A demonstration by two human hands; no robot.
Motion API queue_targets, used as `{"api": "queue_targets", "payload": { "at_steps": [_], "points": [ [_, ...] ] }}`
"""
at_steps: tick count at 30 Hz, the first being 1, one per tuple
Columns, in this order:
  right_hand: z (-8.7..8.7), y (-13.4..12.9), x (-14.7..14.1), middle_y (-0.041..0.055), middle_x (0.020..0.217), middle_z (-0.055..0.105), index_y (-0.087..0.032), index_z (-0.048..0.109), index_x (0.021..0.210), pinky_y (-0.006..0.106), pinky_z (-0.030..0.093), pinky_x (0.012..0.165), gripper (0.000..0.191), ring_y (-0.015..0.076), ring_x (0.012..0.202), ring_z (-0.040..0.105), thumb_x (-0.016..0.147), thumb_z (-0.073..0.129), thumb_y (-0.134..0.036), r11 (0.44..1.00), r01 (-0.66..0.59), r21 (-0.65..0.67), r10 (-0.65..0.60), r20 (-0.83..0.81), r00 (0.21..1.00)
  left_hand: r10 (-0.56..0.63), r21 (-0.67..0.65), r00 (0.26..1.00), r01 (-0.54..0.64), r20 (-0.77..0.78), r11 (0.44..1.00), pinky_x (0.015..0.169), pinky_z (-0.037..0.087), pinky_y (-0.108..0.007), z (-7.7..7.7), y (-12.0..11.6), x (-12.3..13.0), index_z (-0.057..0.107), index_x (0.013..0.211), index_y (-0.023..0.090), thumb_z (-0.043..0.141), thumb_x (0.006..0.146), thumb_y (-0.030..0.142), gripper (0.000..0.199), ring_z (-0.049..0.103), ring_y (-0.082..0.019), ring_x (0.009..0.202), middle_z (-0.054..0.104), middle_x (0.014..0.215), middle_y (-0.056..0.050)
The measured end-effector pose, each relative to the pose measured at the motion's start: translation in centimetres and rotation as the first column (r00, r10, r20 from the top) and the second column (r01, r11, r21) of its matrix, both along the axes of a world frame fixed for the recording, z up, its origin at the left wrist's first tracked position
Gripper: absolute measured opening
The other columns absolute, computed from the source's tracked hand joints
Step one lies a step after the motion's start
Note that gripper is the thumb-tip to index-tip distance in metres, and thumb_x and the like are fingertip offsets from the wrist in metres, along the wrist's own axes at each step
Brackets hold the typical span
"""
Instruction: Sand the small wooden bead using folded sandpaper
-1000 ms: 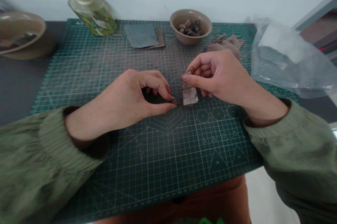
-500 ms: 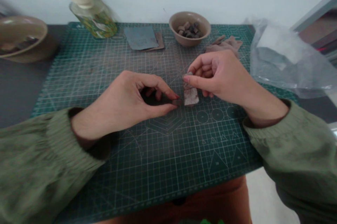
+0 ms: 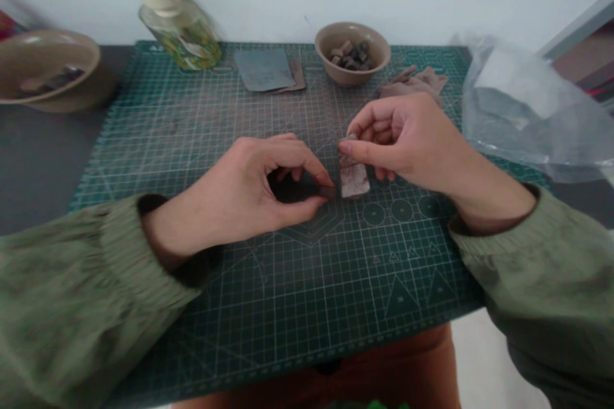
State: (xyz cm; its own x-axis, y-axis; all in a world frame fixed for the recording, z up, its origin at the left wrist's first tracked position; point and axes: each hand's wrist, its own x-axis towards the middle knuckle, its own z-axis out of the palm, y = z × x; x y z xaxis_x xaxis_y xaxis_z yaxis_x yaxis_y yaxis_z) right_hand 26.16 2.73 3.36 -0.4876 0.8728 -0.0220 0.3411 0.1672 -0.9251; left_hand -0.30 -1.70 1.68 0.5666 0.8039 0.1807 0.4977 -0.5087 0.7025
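Where the hands are working: over a green cutting mat [image 3: 268, 281] lying on the desk [image 3: 43, 159], with both forearms reaching in from olive-green sleeves [image 3: 71, 294].

Left hand [image 3: 235, 194]: is closing into a pinch, gripping a small dark piece [image 3: 329, 192] between thumb and fingertips.

Right hand [image 3: 403, 140]: is curling its fingers and pinching the upper end of a flat, mottled pale piece [image 3: 354, 177] between thumb and forefinger.

Held pieces: are sitting near the mat's middle, the dark tip just beside the pale piece's left edge; whether they are touching is too small to tell.

Things beyond the hands: a ceramic bowl [image 3: 352, 54] is holding small dark chunks [image 3: 350, 60], a grey abrasive sheet [image 3: 263, 70] is lying on a brown sheet [image 3: 298, 79], and a crumpled cloth [image 3: 417, 82] is lying just right of the bowl.

Mat's edges: a glass bottle [image 3: 180, 34] is standing at the far left, and a plastic bag [image 3: 527, 108] is spilling over the right.
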Motion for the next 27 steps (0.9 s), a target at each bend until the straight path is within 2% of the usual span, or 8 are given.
{"api": "queue_targets", "payload": {
  "at_steps": [5, 12, 17, 22, 27],
  "points": [
    [0.29, -0.25, 0.03, -0.002, 0.071, 0.078, -0.023, 0.074, 0.091, 0.027, 0.048, 0.042, 0.03, 0.0117, 0.05, 0.063, 0.09, 0.102, -0.034, 0.996, -0.075, -0.053, 0.075, 0.003, 0.997, -0.032, -0.001, 0.999, 0.032, 0.011, 0.999, 0.094, 0.059, -0.033, -0.07, 0.21, -0.06, 0.089, 0.103, 0.031, 0.083, 0.097, 0.03, 0.009, 0.078, -0.022, 0.102, 0.087, 0.105, -0.002],
    [0.43, -0.54, -0.2, -0.0029, 0.066, 0.076, -0.02, 0.077, 0.092, 0.024, 0.046, 0.044, 0.025, 0.0112, 0.049, 0.064, 0.093, 0.098, -0.033, 0.979, -0.188, -0.081, 0.192, 0.042, 0.981, -0.003, -0.01, 1.0, 0.002, -0.016, 1.0, 0.085, 0.058, -0.034, -0.47, 0.43, -0.4, 0.09, 0.098, 0.028, 0.086, 0.099, 0.039, 0.012, 0.076, -0.021, 0.094, 0.084, 0.101, -0.003],
    [0.05, -0.42, -0.33, -0.0028, 0.067, 0.078, -0.018, 0.077, 0.093, 0.021, 0.046, 0.044, 0.026, 0.0104, 0.051, 0.067, 0.093, 0.098, -0.033, 0.965, -0.242, -0.105, 0.245, 0.016, 0.969, 0.014, -0.011, 1.0, -0.015, -0.028, 1.0, 0.081, 0.056, -0.033, -0.34, 0.32, -0.27, 0.09, 0.1, 0.028, 0.085, 0.098, 0.036, 0.01, 0.076, -0.02, 0.09, 0.083, 0.101, -0.003],
    [-0.05, -0.3, -0.28, -0.0045, 0.063, 0.075, -0.018, 0.077, 0.093, 0.02, 0.047, 0.045, 0.025, 0.0097, 0.05, 0.066, 0.094, 0.097, -0.033, 0.967, -0.237, -0.092, 0.242, 0.038, 0.97, 0.092, -0.033, 0.996, -0.092, -0.003, 0.995, 0.073, 0.053, -0.03, -0.37, 0.05, -0.12, 0.088, 0.103, 0.028, 0.087, 0.094, 0.035, 0.011, 0.071, -0.018, 0.08, 0.08, 0.091, -0.001],
    [0.3, -0.39, -0.15, -0.0041, 0.062, 0.074, -0.019, 0.078, 0.092, 0.022, 0.046, 0.045, 0.024, 0.0101, 0.05, 0.065, 0.095, 0.097, -0.032, 0.972, -0.227, -0.066, 0.232, 0.085, 0.969, 0.085, -0.024, 0.996, -0.085, -0.01, 0.996, 0.072, 0.051, -0.031, -0.29, -0.03, -0.09, 0.088, 0.103, 0.028, 0.086, 0.094, 0.034, 0.011, 0.067, -0.017, 0.076, 0.078, 0.089, -0.001]
  ]
}}
